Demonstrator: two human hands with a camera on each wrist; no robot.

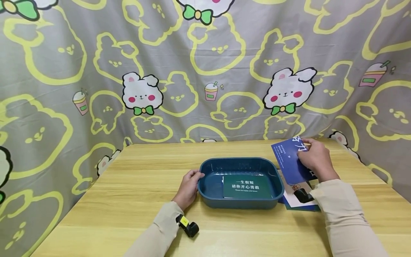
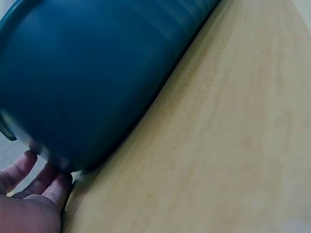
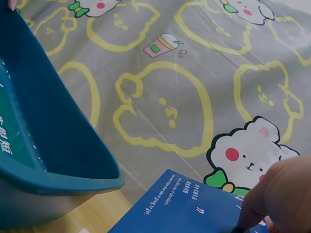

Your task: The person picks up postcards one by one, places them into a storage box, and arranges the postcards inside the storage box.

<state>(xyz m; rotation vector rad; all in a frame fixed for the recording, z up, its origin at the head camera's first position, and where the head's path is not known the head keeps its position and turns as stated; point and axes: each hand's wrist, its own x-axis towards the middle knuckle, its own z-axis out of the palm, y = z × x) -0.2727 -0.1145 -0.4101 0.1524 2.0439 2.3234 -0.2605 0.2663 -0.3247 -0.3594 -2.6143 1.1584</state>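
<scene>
Right hand (image 1: 316,159) pinches a blue card (image 1: 290,162) lifted just right of the teal tray (image 1: 205,185); left hand (image 1: 188,187) grips the tray's left rim. Inside lies a green card (image 1: 246,187) reading "一生很短 请你开心勇敢".

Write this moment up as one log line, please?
left hand: holds blue tub rim | right hand: lifts blue card off stack | green card: in tub | wooden table
</scene>
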